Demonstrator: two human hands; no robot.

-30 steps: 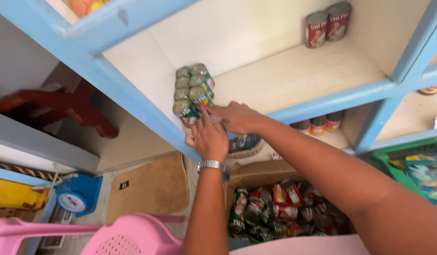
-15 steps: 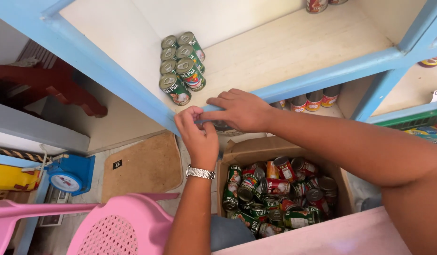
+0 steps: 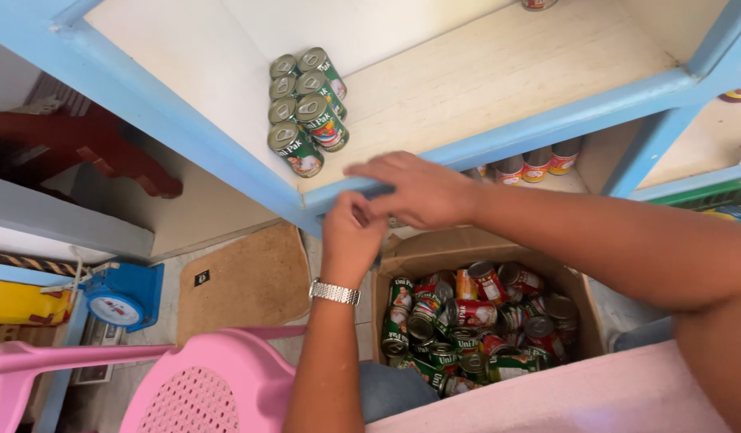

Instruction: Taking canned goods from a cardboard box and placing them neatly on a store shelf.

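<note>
Several green-labelled tin cans point(image 3: 304, 108) stand in two rows at the left end of a cream shelf with a light-blue frame point(image 3: 547, 120). My left hand point(image 3: 351, 238), with a metal watch on its wrist, is raised just below the shelf's front edge, fingers curled and nothing visible in it. My right hand point(image 3: 418, 191) hovers palm down beside it, fingers spread and empty, over the shelf edge. Below both hands sits an open cardboard box point(image 3: 434, 250) filled with several red and green cans point(image 3: 474, 321).
A pink plastic chair point(image 3: 202, 385) stands at the lower left, a brown mat point(image 3: 246, 281) on the floor behind it. A blue weighing scale point(image 3: 122, 301) is at the left. More cans point(image 3: 535, 164) stand on the lower shelf. A pink surface point(image 3: 579, 397) lies at the bottom right.
Both hands have drawn back from the cans on the shelf and come down below its front edge. The view has tilted down, showing more of the box.
</note>
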